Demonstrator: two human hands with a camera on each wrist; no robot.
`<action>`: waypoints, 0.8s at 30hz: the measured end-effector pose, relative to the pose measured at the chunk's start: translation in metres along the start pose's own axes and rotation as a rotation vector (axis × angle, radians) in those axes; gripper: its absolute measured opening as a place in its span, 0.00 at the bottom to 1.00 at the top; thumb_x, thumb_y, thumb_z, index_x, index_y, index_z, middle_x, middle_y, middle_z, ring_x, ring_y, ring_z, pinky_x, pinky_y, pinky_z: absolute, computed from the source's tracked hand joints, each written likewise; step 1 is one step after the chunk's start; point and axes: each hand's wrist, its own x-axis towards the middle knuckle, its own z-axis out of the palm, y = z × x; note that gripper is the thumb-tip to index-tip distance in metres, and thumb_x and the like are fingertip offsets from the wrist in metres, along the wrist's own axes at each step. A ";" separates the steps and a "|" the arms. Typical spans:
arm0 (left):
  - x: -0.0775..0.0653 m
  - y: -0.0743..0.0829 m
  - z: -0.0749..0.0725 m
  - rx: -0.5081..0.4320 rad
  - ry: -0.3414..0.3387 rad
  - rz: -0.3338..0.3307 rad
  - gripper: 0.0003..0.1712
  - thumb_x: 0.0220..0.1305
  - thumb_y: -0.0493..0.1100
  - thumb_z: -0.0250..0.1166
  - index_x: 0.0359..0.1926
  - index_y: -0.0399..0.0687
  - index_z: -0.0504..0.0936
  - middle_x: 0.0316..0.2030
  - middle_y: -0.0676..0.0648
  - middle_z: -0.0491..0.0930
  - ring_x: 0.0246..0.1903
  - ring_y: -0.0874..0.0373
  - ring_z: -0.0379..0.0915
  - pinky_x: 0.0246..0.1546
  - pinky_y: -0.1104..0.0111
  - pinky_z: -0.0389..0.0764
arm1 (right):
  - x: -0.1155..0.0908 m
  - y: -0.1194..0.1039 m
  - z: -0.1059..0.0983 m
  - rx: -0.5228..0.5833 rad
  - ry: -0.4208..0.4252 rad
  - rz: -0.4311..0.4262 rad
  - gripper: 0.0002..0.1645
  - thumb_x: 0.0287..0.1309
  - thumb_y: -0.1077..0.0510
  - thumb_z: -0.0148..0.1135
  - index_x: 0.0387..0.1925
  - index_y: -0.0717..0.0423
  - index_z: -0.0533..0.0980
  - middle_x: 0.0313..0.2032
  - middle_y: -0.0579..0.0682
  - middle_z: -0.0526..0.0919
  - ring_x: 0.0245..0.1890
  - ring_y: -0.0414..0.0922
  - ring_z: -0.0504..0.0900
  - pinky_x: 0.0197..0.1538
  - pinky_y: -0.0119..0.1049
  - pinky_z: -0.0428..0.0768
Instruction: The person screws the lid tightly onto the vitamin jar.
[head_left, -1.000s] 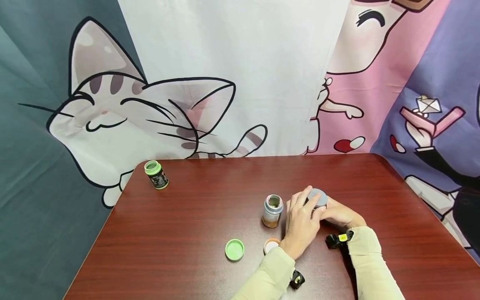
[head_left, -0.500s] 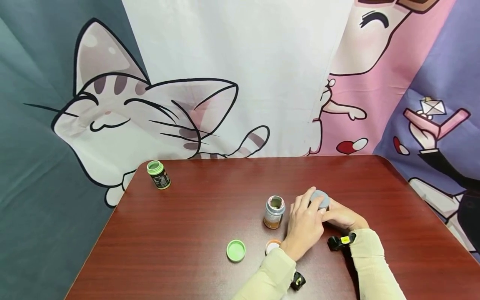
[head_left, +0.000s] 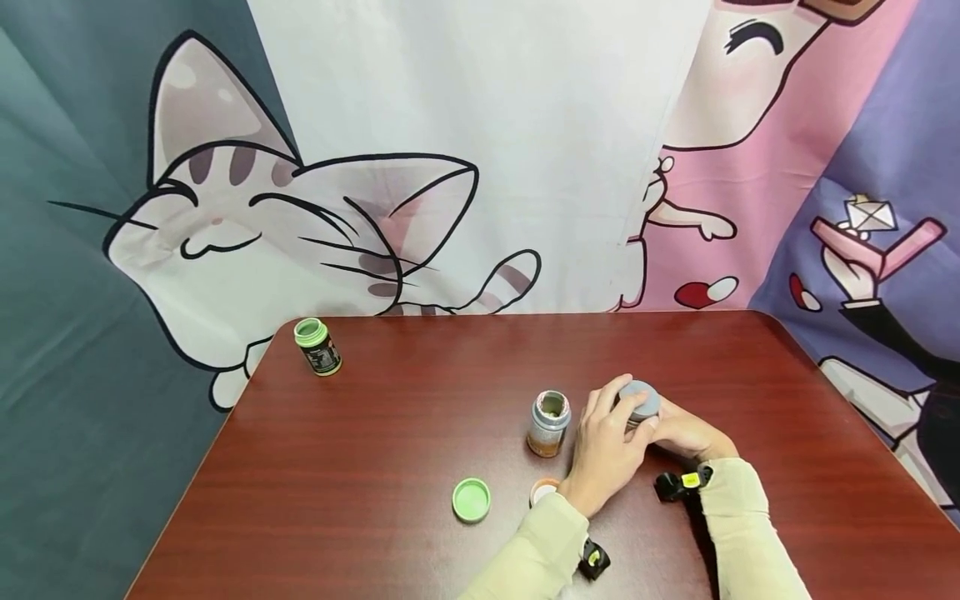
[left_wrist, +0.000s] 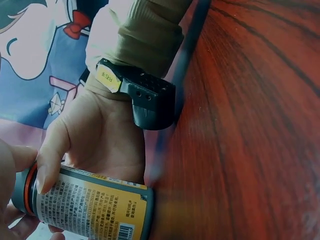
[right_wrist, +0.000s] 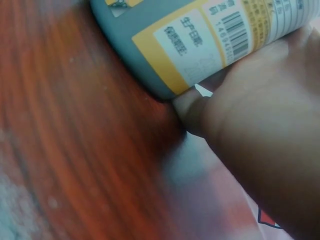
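A jar with a white and yellow printed label stands on the table between my two hands. My right hand grips the jar's body from the right; in the left wrist view its thumb lies along the label near the neck. From the other side my left hand holds the round grey lid, fingers curled about its edge. An orange ring shows just below the lid. In the right wrist view the base of the jar meets the wooden surface. Most of the jar is hidden in the head view.
Left of my hands stands an open grey jar with a brownish lower part. A green lid and a partly covered orange-rimmed lid lie nearer. An open green-necked black jar stands at the table's far left corner.
My left thumb and fingers have shifted slightly around the grey lid. My right hand keeps its hold on the jar, and the other jars and lids stay in place.
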 end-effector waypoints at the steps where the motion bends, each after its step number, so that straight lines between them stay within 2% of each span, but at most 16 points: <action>1: 0.000 0.000 0.000 -0.006 0.001 -0.003 0.18 0.58 0.51 0.63 0.49 0.54 0.79 0.60 0.54 0.67 0.53 0.61 0.65 0.50 0.69 0.68 | 0.001 0.000 0.000 0.005 -0.010 -0.005 0.27 0.57 0.66 0.54 0.58 0.51 0.62 0.51 0.43 0.75 0.49 0.37 0.75 0.49 0.32 0.75; 9: 0.003 0.000 -0.002 -0.043 -0.024 -0.043 0.18 0.58 0.53 0.62 0.49 0.56 0.79 0.60 0.57 0.66 0.53 0.62 0.64 0.52 0.70 0.67 | 0.005 -0.001 -0.002 0.028 -0.071 -0.075 0.26 0.57 0.67 0.55 0.57 0.53 0.64 0.50 0.44 0.75 0.48 0.38 0.75 0.48 0.34 0.75; 18: 0.000 0.002 0.000 0.023 -0.014 0.004 0.18 0.58 0.51 0.62 0.50 0.53 0.77 0.61 0.51 0.64 0.56 0.58 0.62 0.51 0.69 0.69 | 0.000 -0.001 0.000 -0.054 0.024 -0.003 0.28 0.57 0.64 0.53 0.59 0.48 0.62 0.52 0.41 0.74 0.50 0.36 0.73 0.51 0.29 0.72; 24: -0.004 0.008 0.002 0.038 0.004 -0.018 0.19 0.58 0.50 0.62 0.51 0.53 0.77 0.60 0.44 0.59 0.56 0.53 0.60 0.49 0.68 0.71 | -0.001 -0.001 0.002 -0.043 0.022 0.000 0.27 0.56 0.65 0.54 0.58 0.52 0.63 0.51 0.43 0.74 0.50 0.37 0.73 0.51 0.29 0.71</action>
